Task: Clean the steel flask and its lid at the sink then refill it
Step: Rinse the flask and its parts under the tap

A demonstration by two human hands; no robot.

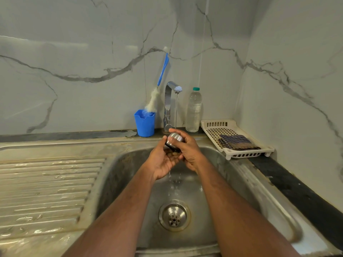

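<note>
Fingers of both hands [174,154] clamped round small domed steel lid [175,139], seemingly under thin tap stream [176,112]; better turned slowly.

The hands hide most of the lid [175,139]; only its steel dome and a dark rim show. The brush [154,101] head sinks into the blue cup [144,125]. Both forearms run off the bottom edge.
</note>
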